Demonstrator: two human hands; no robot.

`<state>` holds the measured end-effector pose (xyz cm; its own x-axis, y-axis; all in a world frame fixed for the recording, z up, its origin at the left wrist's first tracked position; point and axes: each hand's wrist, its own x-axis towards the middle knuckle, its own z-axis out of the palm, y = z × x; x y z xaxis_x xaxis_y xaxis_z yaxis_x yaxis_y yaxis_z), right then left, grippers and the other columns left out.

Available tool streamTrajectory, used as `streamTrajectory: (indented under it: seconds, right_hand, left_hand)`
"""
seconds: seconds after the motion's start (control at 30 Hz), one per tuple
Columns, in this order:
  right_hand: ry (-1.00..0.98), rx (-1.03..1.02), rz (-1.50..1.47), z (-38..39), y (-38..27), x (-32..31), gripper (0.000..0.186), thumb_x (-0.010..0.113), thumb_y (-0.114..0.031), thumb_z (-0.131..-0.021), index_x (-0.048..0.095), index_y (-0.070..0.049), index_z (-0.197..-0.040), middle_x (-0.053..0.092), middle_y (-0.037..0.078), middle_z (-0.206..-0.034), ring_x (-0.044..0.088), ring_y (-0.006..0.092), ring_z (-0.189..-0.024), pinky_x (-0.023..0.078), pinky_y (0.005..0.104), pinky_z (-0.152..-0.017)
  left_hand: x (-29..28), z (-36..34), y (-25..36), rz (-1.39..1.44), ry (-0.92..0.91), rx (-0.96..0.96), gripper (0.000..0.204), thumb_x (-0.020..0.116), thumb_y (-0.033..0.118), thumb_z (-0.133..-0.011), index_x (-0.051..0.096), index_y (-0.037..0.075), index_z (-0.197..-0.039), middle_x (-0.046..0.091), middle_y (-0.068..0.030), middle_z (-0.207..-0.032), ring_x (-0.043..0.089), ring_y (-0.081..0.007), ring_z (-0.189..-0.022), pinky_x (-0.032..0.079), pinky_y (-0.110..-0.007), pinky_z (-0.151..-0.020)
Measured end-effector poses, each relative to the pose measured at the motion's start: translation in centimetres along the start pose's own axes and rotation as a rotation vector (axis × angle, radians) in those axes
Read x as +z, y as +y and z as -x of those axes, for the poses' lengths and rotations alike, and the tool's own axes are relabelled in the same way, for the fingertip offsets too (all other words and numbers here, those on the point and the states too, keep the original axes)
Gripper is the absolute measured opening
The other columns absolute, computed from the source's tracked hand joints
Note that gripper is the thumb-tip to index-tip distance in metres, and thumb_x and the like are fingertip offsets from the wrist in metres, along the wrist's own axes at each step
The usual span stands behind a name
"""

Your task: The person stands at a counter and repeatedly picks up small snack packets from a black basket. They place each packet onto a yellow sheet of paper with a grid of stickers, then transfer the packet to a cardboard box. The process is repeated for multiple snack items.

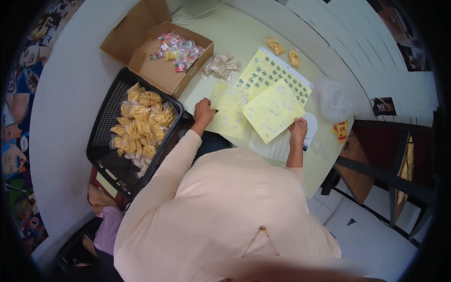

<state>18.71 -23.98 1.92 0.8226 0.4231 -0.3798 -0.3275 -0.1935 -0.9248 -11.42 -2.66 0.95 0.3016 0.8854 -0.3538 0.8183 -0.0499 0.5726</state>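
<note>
My right hand (298, 131) pinches the lower right corner of a yellow sticker sheet (272, 113) with scattered small white labels. That sheet lies tilted over other sheets. My left hand (204, 114) is closed at the left edge of a second yellow sheet (225, 123), also spotted with small white labels; something small and dark shows at its fingertips. Behind them lies a larger yellow sheet (263, 66) with rows of green stickers. A white sheet with rows of small print (276, 149) sticks out under the right-hand sheet, beside a round white object (310, 126).
At left stands a black plastic basket (101, 131) of bagged yellow snacks. An open cardboard box (178, 87) holds small colourful packets. Bagged pale pieces (221, 66), two snack bags (276, 46) and a clear plastic bag (333, 98) lie on the table. Dark shelving (385, 176) stands right.
</note>
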Motion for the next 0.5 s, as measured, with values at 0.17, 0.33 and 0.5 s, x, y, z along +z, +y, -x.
streamTrajectory:
  seconds: [0.17,0.33,0.5]
  right_hand:
    - [0.023,0.043,-0.009,0.5,0.0,-0.1,0.014,0.052,-0.011,-0.092,0.043,-0.006,-0.101,0.053,0.003,-0.078,0.050,0.0112,-0.063,0.045,0.0260,-0.057]
    - [-0.047,-0.005,0.047,0.8,0.0,2.2,0.014,0.052,-0.012,-0.092,0.043,-0.006,-0.100,0.052,0.003,-0.076,0.051,0.0113,-0.061,0.046,0.0261,-0.056]
    - [-0.169,-0.088,0.239,0.4,1.3,6.1,0.013,0.051,-0.010,-0.091,0.045,-0.006,-0.101,0.053,0.005,-0.076,0.052,0.0116,-0.060,0.048,0.0259,-0.054]
  left_hand:
    - [-0.3,-0.6,-1.8,0.126,0.021,0.032,0.027,0.074,0.016,-0.068,0.060,0.002,-0.088,0.063,-0.0161,-0.086,0.060,-0.0326,-0.083,0.047,-0.040,-0.072]
    - [-2.5,-0.2,-4.7,0.500,0.107,0.057,0.024,0.068,0.011,-0.072,0.057,-0.001,-0.091,0.063,-0.0179,-0.083,0.062,-0.0303,-0.078,0.047,-0.035,-0.071]
    - [-6.3,1.7,-6.4,0.849,0.127,0.061,0.022,0.060,-0.005,-0.077,0.055,-0.003,-0.099,0.066,-0.0127,-0.091,0.063,-0.0157,-0.083,0.049,-0.028,-0.072]
